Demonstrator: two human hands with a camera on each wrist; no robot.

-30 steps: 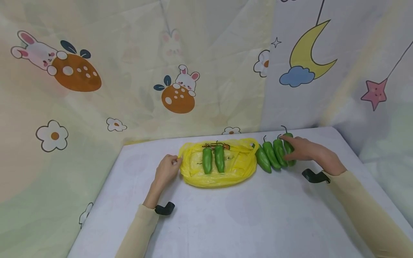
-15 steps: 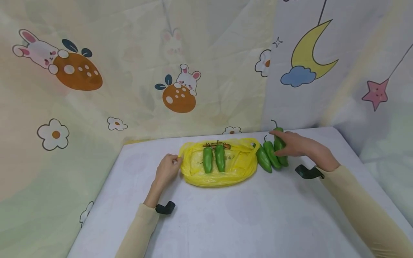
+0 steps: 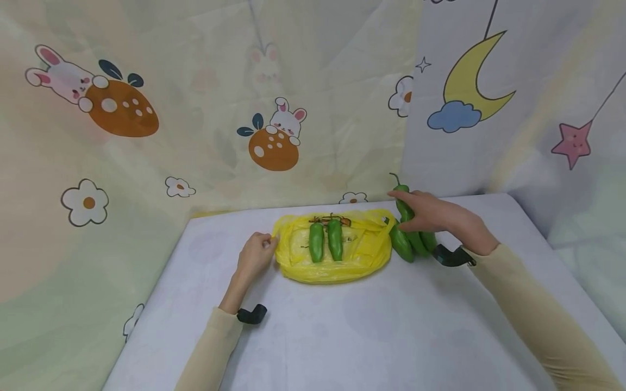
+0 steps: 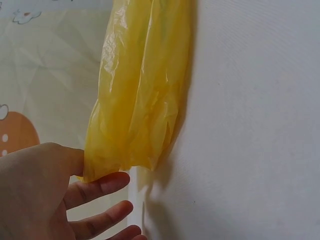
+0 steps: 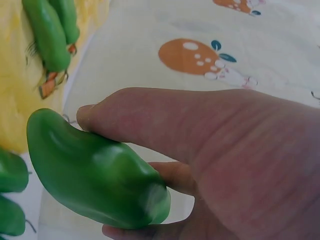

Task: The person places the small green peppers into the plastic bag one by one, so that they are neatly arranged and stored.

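Observation:
A yellow plastic bag (image 3: 332, 276) lies flat on the table, with two green peppers (image 3: 317, 243) side by side on it. My left hand (image 3: 255, 256) pinches the bag's left edge between thumb and index finger; in the left wrist view the other fingers (image 4: 107, 220) are spread. Raised above the table, a green pepper (image 5: 95, 170) is gripped between the thumb and fingers of my right hand (image 3: 440, 215), its thin stem pointing away. Beneath that hand, more green peppers (image 3: 401, 245) lie beside the bag's right end, partly hidden.
The table (image 3: 332, 336) has a white cover. A patterned cloth backdrop (image 3: 205, 108) with rabbits, flowers and a moon hangs behind it and along both sides. Each wrist wears a black camera mount (image 3: 252, 314).
My right hand has lifted the rightmost pepper and carried it left, over the others toward the bag. The left hand keeps its pinch on the bag's edge.

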